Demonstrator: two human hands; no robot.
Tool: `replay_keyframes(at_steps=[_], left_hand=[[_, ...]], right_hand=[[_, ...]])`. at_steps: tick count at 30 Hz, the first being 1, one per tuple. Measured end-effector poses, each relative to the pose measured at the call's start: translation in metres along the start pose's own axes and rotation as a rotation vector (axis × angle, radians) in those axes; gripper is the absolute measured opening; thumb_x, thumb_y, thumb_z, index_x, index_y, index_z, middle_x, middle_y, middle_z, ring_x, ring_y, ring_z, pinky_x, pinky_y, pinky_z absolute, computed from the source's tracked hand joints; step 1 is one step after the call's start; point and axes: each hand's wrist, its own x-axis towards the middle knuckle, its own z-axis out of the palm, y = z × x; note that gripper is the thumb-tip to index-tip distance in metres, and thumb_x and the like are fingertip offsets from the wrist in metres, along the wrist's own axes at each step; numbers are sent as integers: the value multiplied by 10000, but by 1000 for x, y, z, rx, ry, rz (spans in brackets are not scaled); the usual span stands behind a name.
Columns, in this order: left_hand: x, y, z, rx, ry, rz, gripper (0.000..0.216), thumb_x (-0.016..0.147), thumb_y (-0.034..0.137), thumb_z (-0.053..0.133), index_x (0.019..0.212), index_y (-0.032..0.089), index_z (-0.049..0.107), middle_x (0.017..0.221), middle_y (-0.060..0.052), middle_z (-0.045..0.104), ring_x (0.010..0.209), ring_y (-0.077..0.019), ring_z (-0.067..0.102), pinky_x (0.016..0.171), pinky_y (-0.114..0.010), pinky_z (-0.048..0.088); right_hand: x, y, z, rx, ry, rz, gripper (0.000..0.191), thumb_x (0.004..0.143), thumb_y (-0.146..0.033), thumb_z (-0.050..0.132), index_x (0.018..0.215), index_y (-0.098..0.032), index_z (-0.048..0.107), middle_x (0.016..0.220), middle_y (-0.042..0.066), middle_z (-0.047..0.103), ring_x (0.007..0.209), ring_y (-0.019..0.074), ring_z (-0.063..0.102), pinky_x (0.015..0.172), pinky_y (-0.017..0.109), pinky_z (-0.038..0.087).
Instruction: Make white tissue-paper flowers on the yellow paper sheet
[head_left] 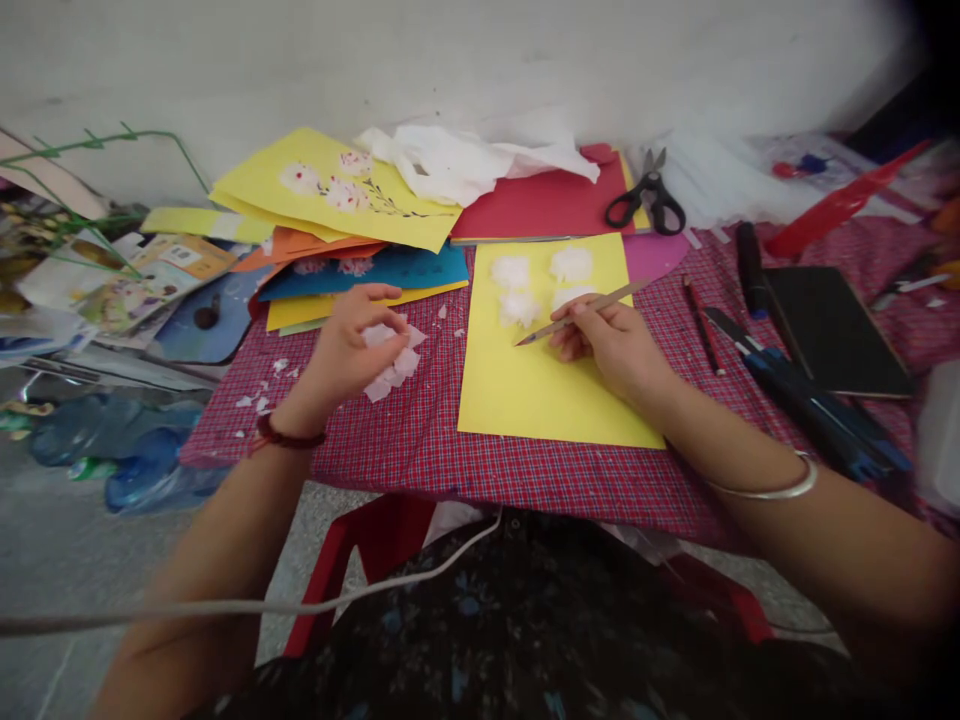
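Observation:
My right hand [611, 340] grips a slim pencil [616, 294], its dark point just over a yellow sheet [547, 395]. Several white fluffy paper puffs, one of them a puff [517, 307] left of the pencil, sit on the sheet's upper half. Part of another puff is hidden behind my right hand. To the left, my left hand [360, 340] hovers over a small pile of pale pink paper pieces [394, 375]. Its fingers are bent and apart from the thumb, with nothing visible between them.
Coloured sheets and a yellow card [330, 190] with blossoms lie at the back left. Black scissors [649, 200] rest on red paper [525, 205] below white tissue [442, 165]. On the right are a red-black pencil [703, 325], a blue cutter [817, 400] and a black notebook [836, 330].

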Motion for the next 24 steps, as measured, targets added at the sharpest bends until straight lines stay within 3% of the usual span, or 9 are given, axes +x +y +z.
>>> replay_keyframes(at_steps=[3,5,7,12,15,20,24], left_hand=[[12,16,-12,-359,29,-166,70,784,219,596,757,217,531,1029,-46,649,861,-173,613,740,-340,496],[24,27,-10,-499,-25,-253,69,763,205,601,764,218,532,821,-15,623,670,-126,553,622,-299,458],[38,37,1,-520,-128,-272,76,741,218,641,752,213,565,699,3,576,598,-109,511,584,-288,437],[75,46,50,-514,-389,-247,131,727,276,681,820,216,611,663,-10,609,577,-119,558,566,-292,457],[87,41,73,-569,-391,-287,152,710,294,689,790,210,590,661,-17,619,585,-130,591,588,-302,490],[83,32,81,-588,-352,-326,115,696,269,706,706,201,615,674,-7,629,607,-114,563,636,-295,485],[76,33,83,-535,-479,-215,97,684,267,724,699,187,671,698,-5,649,643,-109,551,645,-278,448]], right_hand=[[1,0,0,9,-13,2,312,879,-509,597,826,-204,636,644,22,663,477,101,558,457,260,471],[2,0,-1,10,-13,2,294,886,-489,593,832,-203,630,644,17,658,473,95,550,458,256,469],[3,0,-2,-9,-10,-3,270,892,-460,594,844,-196,625,661,14,658,467,85,540,459,249,462],[7,-2,-9,-69,29,-23,236,910,-414,579,893,-182,619,718,10,669,453,62,529,442,226,433],[10,-1,-11,-69,69,-28,250,912,-432,577,910,-185,618,737,5,666,457,56,526,446,218,438],[12,2,-11,-47,88,-27,268,925,-461,565,930,-199,617,784,13,671,470,58,523,455,223,441],[13,2,-11,-40,84,-17,278,930,-475,562,927,-201,607,782,11,670,464,56,521,451,218,440]])
